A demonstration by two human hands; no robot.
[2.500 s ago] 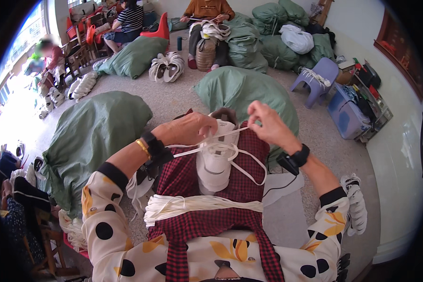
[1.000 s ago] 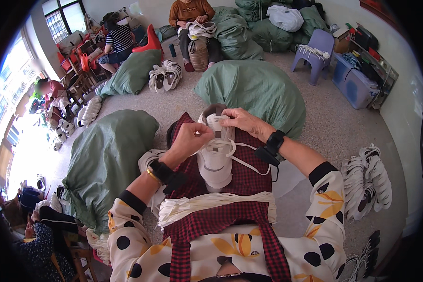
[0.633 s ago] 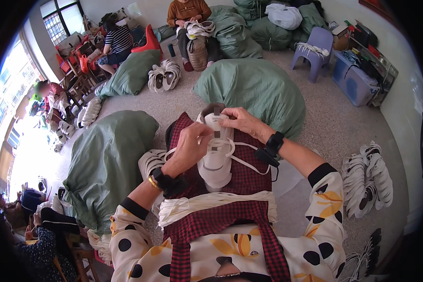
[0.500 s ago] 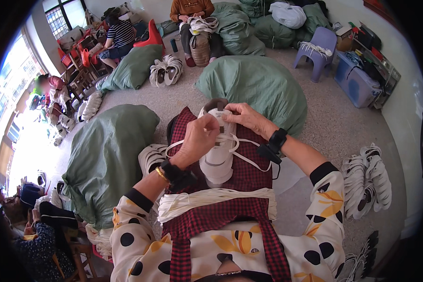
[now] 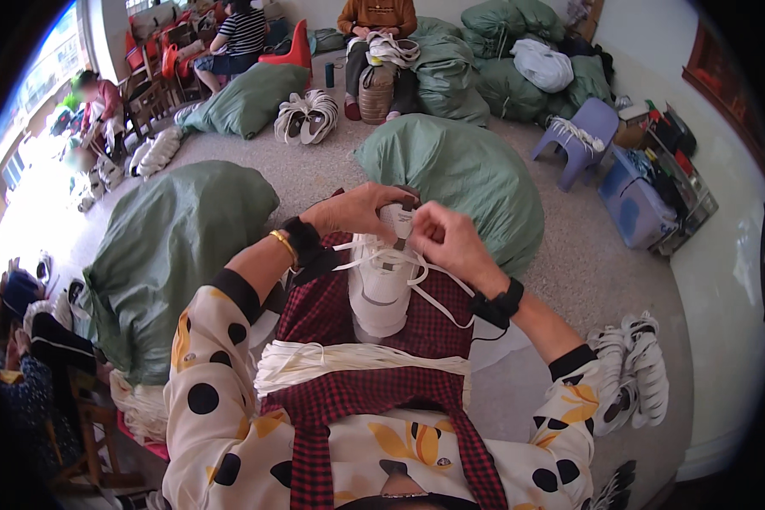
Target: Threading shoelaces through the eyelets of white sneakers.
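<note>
A white sneaker rests on my lap over a dark red checked apron, its toe toward me. My left hand bends over the far end from the left, thumb and fingers gripping the shoe beside its tongue. At the right edge of the opening my right hand is closed in a pinch; whatever lies between its fingertips is hidden. A white shoelace crosses the lower eyelets, with loose lengths out to both sides. Across my lap nearer me lies a bundle of white laces.
Large green sacks stand close by, one left and one ahead. Stacked sneakers lie on the floor at right. Farther off are a purple stool, a blue bin and several other people, one seated ahead with shoes.
My left hand has gone from over the laces to the sneaker's far end. The right hand has shifted from the tongue's top to the right edge. The whole view has tilted slightly.
</note>
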